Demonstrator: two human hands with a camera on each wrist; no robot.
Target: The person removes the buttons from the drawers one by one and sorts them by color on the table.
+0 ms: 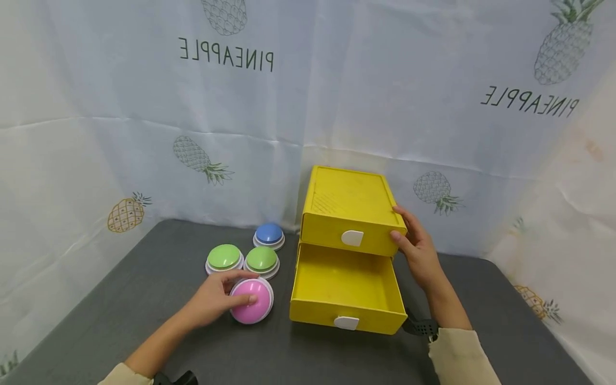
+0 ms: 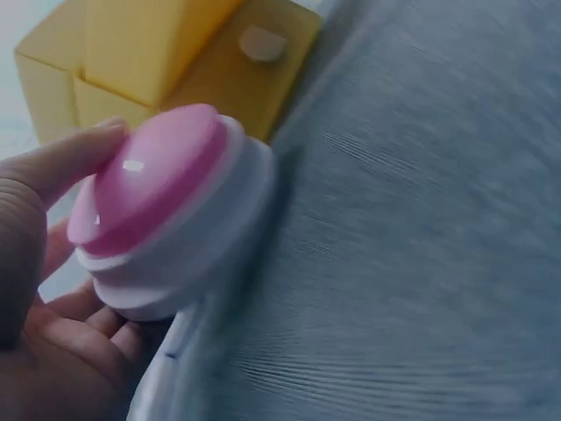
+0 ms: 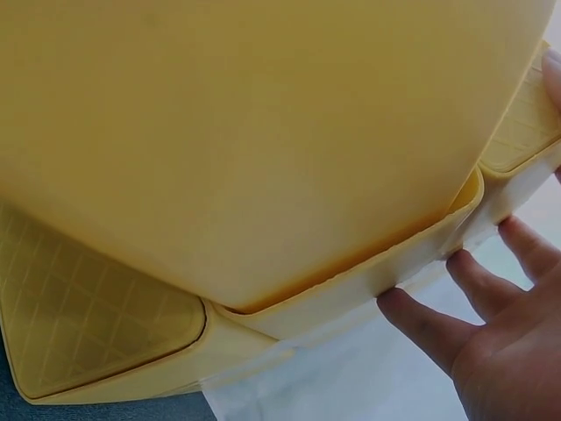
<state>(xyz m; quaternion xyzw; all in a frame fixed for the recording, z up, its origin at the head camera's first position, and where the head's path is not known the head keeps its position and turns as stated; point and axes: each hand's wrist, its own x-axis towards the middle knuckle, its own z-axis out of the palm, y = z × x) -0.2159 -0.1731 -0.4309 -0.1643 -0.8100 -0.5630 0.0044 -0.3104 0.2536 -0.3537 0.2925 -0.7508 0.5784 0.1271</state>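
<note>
My left hand (image 1: 216,299) grips a pink dome button (image 1: 252,301) with a white base, tilted on the grey table (image 1: 144,310); in the left wrist view the fingers (image 2: 61,167) curl round the pink button (image 2: 158,210). A yellow two-drawer cabinet (image 1: 348,214) stands to its right, the lower drawer (image 1: 344,291) pulled out and empty, the upper drawer shut. My right hand (image 1: 414,246) rests against the cabinet's right front corner, thumb on the front and fingers along the side; the right wrist view shows straight fingertips (image 3: 421,320) touching the yellow cabinet (image 3: 263,149).
Two green dome buttons (image 1: 224,258) (image 1: 262,261) and a blue one (image 1: 269,235) sit just behind the pink one. A white pineapple-print cloth (image 1: 192,107) hangs behind and at both sides. A dark watch (image 1: 423,327) is on the right wrist.
</note>
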